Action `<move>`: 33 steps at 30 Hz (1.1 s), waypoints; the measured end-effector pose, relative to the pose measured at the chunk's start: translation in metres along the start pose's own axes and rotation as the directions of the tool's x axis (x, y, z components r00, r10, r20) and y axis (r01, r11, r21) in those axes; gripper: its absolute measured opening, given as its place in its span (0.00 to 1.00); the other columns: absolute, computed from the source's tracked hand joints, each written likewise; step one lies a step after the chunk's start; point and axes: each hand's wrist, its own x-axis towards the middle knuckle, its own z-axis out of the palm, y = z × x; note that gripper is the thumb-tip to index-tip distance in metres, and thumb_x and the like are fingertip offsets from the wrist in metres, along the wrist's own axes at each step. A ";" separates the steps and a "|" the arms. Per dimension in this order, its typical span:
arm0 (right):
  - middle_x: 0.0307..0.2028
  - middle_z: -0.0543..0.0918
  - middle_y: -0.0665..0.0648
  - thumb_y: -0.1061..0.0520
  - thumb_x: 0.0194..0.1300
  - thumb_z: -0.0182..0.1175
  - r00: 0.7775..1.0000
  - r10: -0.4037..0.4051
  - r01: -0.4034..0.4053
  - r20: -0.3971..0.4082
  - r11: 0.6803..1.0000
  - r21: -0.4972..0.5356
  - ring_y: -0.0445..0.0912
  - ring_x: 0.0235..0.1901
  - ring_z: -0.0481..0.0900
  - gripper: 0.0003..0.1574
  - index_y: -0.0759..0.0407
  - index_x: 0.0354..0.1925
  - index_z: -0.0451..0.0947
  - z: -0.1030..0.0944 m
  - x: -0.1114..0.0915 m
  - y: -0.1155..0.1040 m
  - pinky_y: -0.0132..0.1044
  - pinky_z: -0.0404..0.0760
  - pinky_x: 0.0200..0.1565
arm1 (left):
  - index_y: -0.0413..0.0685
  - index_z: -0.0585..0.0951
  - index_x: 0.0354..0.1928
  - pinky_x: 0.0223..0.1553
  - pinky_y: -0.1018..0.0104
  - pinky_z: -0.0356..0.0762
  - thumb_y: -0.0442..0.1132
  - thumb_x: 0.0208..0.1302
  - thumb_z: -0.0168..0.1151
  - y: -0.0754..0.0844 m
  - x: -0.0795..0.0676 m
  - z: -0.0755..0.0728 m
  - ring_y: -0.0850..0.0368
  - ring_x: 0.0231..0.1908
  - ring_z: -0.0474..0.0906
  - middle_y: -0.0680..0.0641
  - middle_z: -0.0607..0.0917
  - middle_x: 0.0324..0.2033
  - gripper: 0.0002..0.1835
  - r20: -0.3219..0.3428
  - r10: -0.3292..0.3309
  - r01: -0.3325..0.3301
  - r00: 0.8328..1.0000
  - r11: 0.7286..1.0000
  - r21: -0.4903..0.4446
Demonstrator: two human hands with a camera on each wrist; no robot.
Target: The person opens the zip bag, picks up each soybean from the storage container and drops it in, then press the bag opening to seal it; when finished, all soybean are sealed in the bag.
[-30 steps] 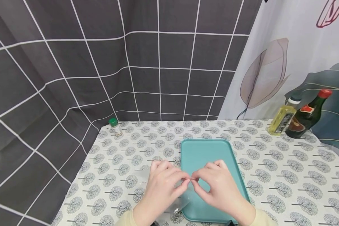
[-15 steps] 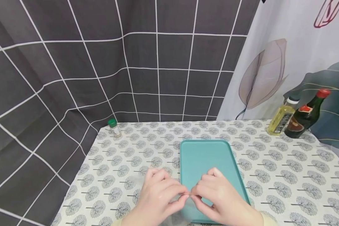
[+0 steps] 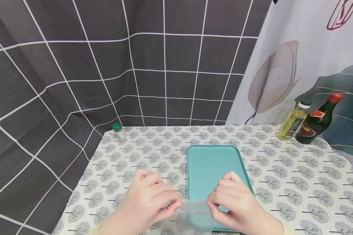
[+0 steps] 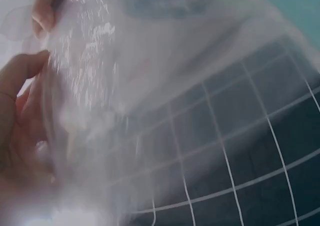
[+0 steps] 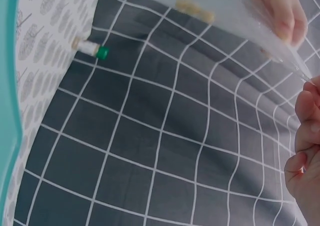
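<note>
Between my two hands a clear plastic bag is stretched by its top edge, over the near part of a teal tray. My left hand pinches one end of that edge between thumb and fingers. The other end is pinched by my right hand. In the right wrist view the bag hangs from both hands, with some beige pieces showing through it. Seen from the left wrist, the see-through film fills much of the picture, blurred and shiny.
A small green-capped shaker stands at the table's back left corner. An oil bottle and a dark red-capped bottle stand at the back right. A tree-print cloth covers the table; a dark checked curtain hangs behind.
My hands, fingertips together before, have come nearer to me and moved apart, the left one to the left. The bag's edge now spans the gap between them.
</note>
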 end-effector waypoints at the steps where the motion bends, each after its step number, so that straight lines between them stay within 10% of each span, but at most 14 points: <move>1: 0.18 0.70 0.44 0.65 0.64 0.48 1.000 0.000 0.000 -0.007 1.000 0.006 0.33 0.20 0.59 0.16 0.56 0.20 0.72 -0.001 -0.001 0.000 0.28 0.59 0.35 | 0.61 0.82 0.23 0.38 0.66 0.61 0.43 0.68 0.50 -0.001 -0.002 -0.002 0.65 0.25 0.66 0.67 0.81 0.22 0.16 0.007 0.004 -0.004 1.000 1.000 0.000; 23: 0.18 0.73 0.46 0.64 0.64 0.52 0.996 -0.040 0.040 -0.076 0.999 0.008 0.35 0.20 0.62 0.15 0.58 0.20 0.73 -0.002 0.004 0.004 0.30 0.59 0.35 | 0.60 0.79 0.23 0.44 0.64 0.55 0.47 0.69 0.51 -0.024 -0.038 -0.043 0.66 0.29 0.67 0.67 0.80 0.21 0.15 -0.016 -0.198 0.194 0.980 0.972 -0.130; 33: 0.19 0.74 0.47 0.65 0.63 0.52 0.994 -0.083 0.086 -0.073 0.995 0.042 0.35 0.21 0.64 0.14 0.60 0.21 0.73 -0.001 0.013 0.005 0.31 0.60 0.35 | 0.56 0.81 0.23 0.45 0.68 0.55 0.47 0.68 0.54 -0.027 -0.043 -0.071 0.66 0.27 0.67 0.65 0.79 0.19 0.15 -0.057 -0.183 0.175 0.981 0.976 -0.132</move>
